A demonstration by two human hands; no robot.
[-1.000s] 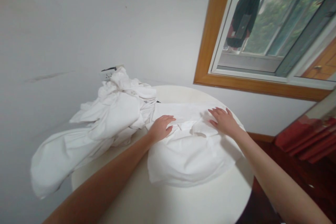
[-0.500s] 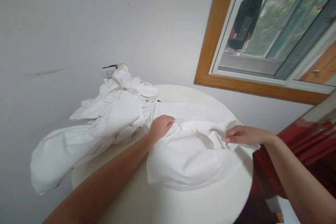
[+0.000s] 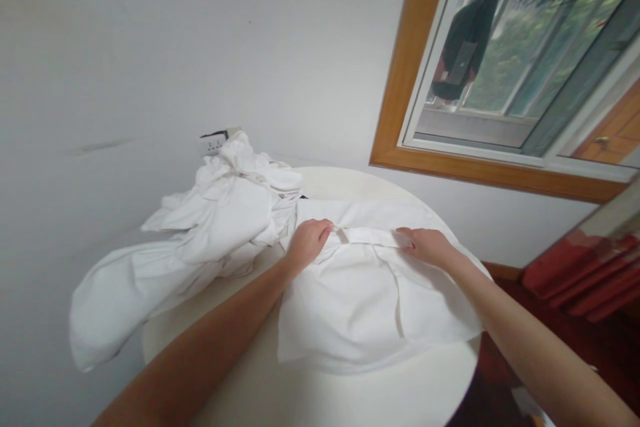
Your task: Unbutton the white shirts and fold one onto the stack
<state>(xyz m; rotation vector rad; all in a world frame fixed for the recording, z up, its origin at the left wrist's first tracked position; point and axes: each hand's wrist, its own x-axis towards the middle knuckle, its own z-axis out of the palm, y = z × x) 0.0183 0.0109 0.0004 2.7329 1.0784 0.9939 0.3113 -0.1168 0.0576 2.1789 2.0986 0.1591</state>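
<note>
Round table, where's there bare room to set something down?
Bare tabletop lies between the left forearm, spread white cloth and right rim, with a strip beyond the cloth by the wall. Crowded: left, with heaped white fabric; mid-table, where left hand and right hand hold the cloth.

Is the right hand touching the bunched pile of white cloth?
No, the right hand grips the spread white cloth, apart from the bunched pile.

Daylight shows at the window (image 3: 523, 63), shadows are soft, fine detail blurs.
</note>
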